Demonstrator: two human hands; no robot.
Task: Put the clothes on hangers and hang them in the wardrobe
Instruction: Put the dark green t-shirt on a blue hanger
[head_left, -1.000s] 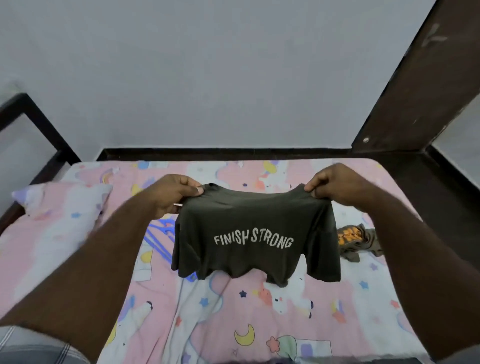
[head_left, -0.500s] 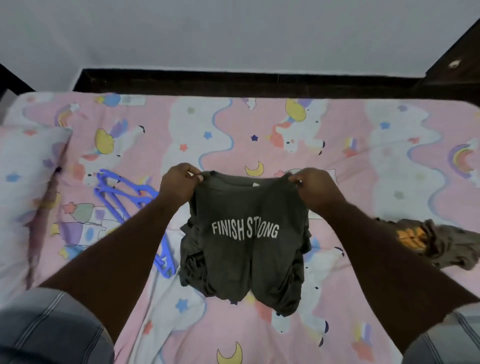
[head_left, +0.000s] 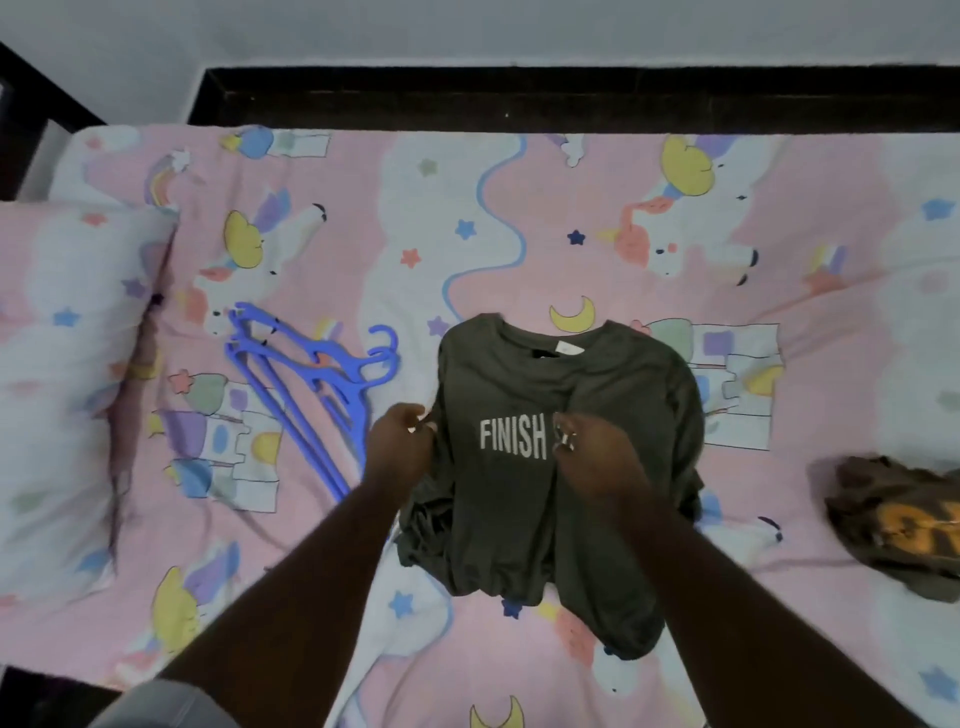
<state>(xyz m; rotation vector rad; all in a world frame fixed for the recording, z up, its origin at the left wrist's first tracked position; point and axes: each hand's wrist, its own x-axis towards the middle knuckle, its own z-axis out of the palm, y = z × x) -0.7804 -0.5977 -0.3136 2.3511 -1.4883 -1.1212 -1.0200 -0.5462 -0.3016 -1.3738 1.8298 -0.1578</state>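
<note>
Dark green cloth is soft and floppy, so the shirt lying in the middle of the frame on the bed could bunch up when you slide in a blue hanger from the left. Your left hand pinches its side edge. Your right hand rests curled on the print, and I cannot tell if it grips.

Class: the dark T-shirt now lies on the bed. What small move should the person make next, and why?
Probably reach the left hand to the blue hangers beside it. The T-shirt lies flat, collar up, with no hanger in it.
</note>
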